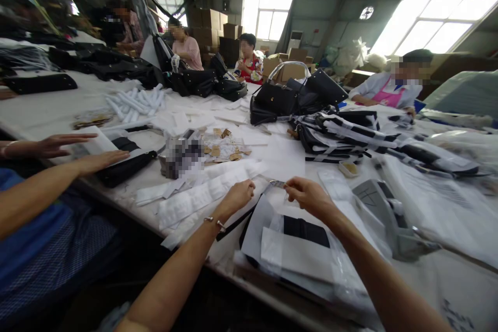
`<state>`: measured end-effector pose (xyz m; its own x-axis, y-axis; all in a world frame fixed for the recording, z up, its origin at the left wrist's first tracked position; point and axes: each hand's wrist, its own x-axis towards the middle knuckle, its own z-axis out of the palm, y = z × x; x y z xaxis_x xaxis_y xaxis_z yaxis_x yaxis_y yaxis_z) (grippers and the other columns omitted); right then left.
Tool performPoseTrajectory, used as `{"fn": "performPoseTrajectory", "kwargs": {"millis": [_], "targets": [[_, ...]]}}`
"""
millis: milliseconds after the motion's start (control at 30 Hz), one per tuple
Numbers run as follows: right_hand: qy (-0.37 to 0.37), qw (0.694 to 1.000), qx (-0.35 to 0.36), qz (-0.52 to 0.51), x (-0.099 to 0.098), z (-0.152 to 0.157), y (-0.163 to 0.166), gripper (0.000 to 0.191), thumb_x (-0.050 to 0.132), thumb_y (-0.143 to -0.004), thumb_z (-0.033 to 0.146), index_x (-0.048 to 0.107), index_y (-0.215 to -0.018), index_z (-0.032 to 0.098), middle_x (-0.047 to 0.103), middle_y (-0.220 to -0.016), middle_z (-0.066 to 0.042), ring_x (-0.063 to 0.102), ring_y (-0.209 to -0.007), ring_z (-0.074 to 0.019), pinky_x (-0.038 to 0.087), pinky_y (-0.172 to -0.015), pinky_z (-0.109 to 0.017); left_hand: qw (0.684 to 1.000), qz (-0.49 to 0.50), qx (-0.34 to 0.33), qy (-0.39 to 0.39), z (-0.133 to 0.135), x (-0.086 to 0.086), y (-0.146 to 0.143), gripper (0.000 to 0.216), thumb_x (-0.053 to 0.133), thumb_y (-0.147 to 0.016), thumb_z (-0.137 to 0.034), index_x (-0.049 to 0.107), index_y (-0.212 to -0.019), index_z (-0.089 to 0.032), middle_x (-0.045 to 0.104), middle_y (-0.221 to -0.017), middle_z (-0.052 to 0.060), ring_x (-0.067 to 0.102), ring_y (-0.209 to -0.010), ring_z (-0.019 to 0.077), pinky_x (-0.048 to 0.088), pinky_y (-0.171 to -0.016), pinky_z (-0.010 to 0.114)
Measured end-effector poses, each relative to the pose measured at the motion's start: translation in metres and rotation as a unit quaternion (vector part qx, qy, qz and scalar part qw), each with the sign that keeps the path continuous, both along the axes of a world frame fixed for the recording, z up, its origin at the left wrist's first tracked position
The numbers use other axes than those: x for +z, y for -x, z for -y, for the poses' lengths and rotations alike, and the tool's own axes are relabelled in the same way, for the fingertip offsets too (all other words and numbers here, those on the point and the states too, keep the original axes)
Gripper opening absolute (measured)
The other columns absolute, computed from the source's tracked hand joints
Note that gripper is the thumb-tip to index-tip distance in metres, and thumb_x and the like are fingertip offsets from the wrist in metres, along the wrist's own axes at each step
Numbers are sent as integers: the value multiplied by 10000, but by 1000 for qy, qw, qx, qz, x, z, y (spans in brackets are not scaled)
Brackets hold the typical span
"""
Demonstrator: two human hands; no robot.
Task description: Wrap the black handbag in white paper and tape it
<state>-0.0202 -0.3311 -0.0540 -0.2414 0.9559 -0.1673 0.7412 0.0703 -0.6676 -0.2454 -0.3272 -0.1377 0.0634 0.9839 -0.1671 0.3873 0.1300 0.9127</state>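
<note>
In front of me lies a black handbag (pixel 305 231) partly covered by white paper sheets and clear plastic. Its wrapped handle (pixel 277 184) arches up at the far side. My right hand (pixel 309 196) pinches at the right end of that handle; a thin strand seems to hang below the fingertips. Just left of the handle, my left hand (pixel 238 198) is closed with fingertips together, and whatever it may hold is too small to make out. A dark strap (pixel 237 223) runs below my left hand toward the bag.
A grey tape dispenser (pixel 389 218) stands right of the bag. White paper strips (pixel 206 199) and tags (pixel 229 148) lie beyond my left hand. On the left, a co-worker's hands (pixel 103 161) rest on another bag. Black bags (pixel 276 98) are piled farther back, with several people around the table.
</note>
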Motion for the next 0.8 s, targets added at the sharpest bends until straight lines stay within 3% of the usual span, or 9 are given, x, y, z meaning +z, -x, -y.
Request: {"fn": "performPoseTrajectory", "kwargs": {"millis": [100,200,300,367,467,567,700,800], "targets": [[25,986,36,162,-31,-24,14,63,629,-762,130,663,-719,161,678,-719,-100,632,-723,-202,425,-614,-268,996,36,-46,67,-9,-14,-11,171,467,-778,-104,625,-790,-167,632,-611,15,608,-559,154,464,-545,236],[99,985,62,127,-58,-43,25,153,662,-641,70,584,-540,154,609,-551,-72,622,-635,-207,422,-583,-274,989,85,-73,100,-13,-18,-20,180,481,-758,-112,637,-838,-154,645,-639,11,616,-562,133,473,-535,210],[177,979,96,36,-75,-55,28,103,629,-645,125,583,-563,168,531,-462,6,540,-494,-140,396,-511,-237,980,133,-86,124,-17,-21,-21,246,520,-757,-158,626,-979,-147,654,-667,11,641,-580,140,515,-565,228],[214,969,111,-47,-81,-58,26,22,608,-672,194,613,-666,173,541,-507,30,519,-488,-117,391,-499,-218,975,154,-93,127,-19,-24,-19,305,543,-758,-196,616,-1052,-156,653,-662,8,643,-563,147,525,-556,241],[244,948,115,-167,-85,-56,21,190,627,-692,334,621,-802,179,587,-636,28,530,-542,-101,419,-540,-214,974,166,-106,116,-22,-29,-19,311,572,-748,-234,626,-1048,-173,649,-632,9,628,-509,163,503,-487,240],[254,930,104,-243,-86,-50,17,326,666,-679,445,620,-862,180,609,-717,9,534,-573,-100,445,-587,-232,975,164,-107,103,-24,-34,-21,194,599,-737,-252,629,-911,-172,635,-598,11,605,-469,167,468,-436,232],[251,926,98,-266,-85,-47,17,390,676,-684,468,636,-936,173,632,-772,-13,550,-613,-114,454,-631,-253,980,160,-81,90,-25,-37,-26,97,593,-747,-270,582,-796,-187,617,-581,-8,593,-469,154,464,-443,231],[227,941,104,-229,-86,-50,16,394,648,-714,447,642,-986,163,635,-775,-12,547,-629,-121,434,-625,-252,984,147,-54,85,-24,-39,-25,103,604,-732,-274,545,-740,-190,588,-547,-21,573,-450,145,440,-431,222]]}}
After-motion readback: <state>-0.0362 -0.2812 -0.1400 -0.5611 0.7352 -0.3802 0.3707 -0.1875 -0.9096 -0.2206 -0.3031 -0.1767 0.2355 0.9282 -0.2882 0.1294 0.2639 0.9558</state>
